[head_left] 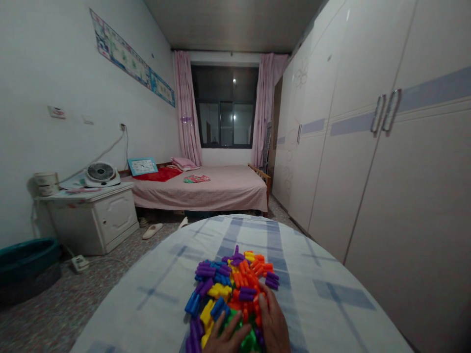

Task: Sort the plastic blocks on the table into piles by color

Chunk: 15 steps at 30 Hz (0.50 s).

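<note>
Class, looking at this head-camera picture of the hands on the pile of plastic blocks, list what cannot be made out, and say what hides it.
- Left hand: wrist and palm cut off by the bottom edge.
- Right hand: wrist cut off by the bottom edge.
- Blocks: those under both hands are hidden, so any grip cannot be told.
- Wall chart: print too small to read.
- Window: dark, only reflections.
- Tub: cut off by the left edge.
</note>
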{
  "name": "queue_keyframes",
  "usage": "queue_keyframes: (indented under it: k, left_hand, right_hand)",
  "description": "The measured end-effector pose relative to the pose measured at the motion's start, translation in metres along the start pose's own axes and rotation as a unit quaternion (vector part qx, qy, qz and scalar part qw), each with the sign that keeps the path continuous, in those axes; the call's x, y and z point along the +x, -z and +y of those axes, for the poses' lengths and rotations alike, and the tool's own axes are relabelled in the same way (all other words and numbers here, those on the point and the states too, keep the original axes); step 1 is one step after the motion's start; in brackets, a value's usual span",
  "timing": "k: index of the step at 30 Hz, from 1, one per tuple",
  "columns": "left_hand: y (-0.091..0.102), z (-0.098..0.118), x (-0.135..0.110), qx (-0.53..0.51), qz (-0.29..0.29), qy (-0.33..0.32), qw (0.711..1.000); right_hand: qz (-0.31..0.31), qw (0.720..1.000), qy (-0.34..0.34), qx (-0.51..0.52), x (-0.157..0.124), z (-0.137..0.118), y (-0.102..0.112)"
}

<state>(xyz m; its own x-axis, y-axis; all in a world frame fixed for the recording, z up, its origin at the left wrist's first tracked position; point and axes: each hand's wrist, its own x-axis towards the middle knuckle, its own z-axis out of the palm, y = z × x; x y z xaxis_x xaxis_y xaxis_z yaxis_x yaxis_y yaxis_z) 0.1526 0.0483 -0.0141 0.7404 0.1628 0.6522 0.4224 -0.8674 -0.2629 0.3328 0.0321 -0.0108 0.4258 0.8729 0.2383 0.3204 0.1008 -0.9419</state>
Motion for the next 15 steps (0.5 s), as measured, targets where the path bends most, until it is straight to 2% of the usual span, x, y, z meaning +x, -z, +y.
queue_keyframes:
  k: [3, 6, 9, 12, 15]
  left_hand:
    - [-0.007, 0.003, -0.006, 0.013, -0.009, 0.006, 1.000]
    - [0.002, 0.005, 0.002, 0.041, 0.008, -0.016, 0.999]
    - [0.011, 0.006, 0.016, 0.042, 0.044, -0.006, 0.998]
    - [0.010, 0.008, 0.026, 0.028, 0.071, 0.020, 0.997]
    - [0.001, 0.005, 0.026, 0.018, 0.080, 0.083, 0.993]
  right_hand:
    - [-0.001, 1.000, -0.001, 0.000, -0.001, -0.001, 0.000]
    - [-0.007, 1.000, -0.007, -0.004, -0.001, 0.000, -0.001]
    - [-0.008, 1.000, -0.009, -0.007, 0.000, 0.001, 0.000]
    - [-0.010, 1.000, -0.006, -0.008, 0.000, 0.002, 0.000]
    - [-0.011, 1.000, 0.000, -0.009, 0.001, 0.001, 0.000]
